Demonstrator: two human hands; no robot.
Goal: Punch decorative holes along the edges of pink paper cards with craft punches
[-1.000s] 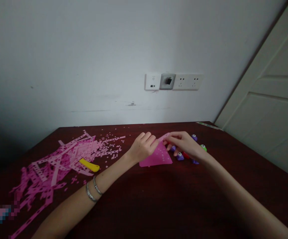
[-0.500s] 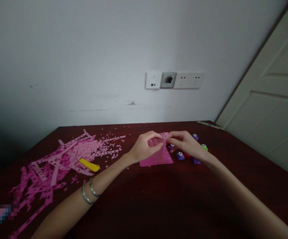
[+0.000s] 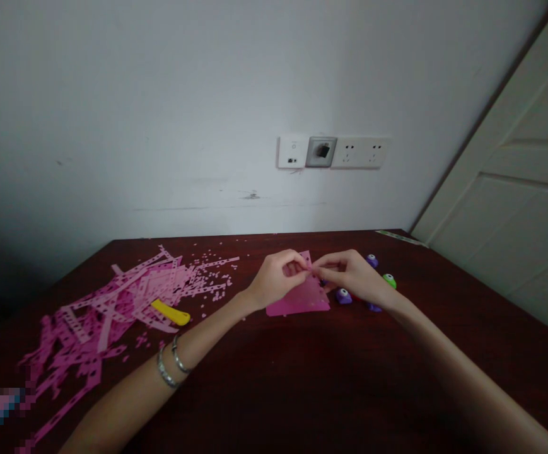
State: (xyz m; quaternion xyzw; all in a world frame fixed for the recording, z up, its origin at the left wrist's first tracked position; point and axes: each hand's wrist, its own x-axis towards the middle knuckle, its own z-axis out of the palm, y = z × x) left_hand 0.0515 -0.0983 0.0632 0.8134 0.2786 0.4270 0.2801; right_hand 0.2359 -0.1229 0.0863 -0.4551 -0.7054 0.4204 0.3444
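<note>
Over a pink paper sheet (image 3: 297, 301) on the dark red table, my two hands meet at the fingertips. My left hand (image 3: 276, 277) is closed in a pinch, thumb against the index finger, on a small bit of pink paper. From the other side my right hand (image 3: 349, 274) pinches at the same spot; the bit between them is mostly hidden by the fingers. Beside and under my right hand sit several small hole punches with eye-like tops, among them a purple one (image 3: 343, 296) and a green one (image 3: 390, 280).
To the left lies a heap of punched pink paper strips (image 3: 127, 296) with tiny cut-outs scattered around it. A yellow-handled tool (image 3: 170, 312) rests on the heap's near edge. Behind the table (image 3: 274, 378) stands a wall with sockets (image 3: 356, 153); a white door (image 3: 514, 189) is at right.
My fingertips have come closer together, and the right hand has shifted slightly left. The pink piece that stood up between them is now mostly covered by the fingers.
</note>
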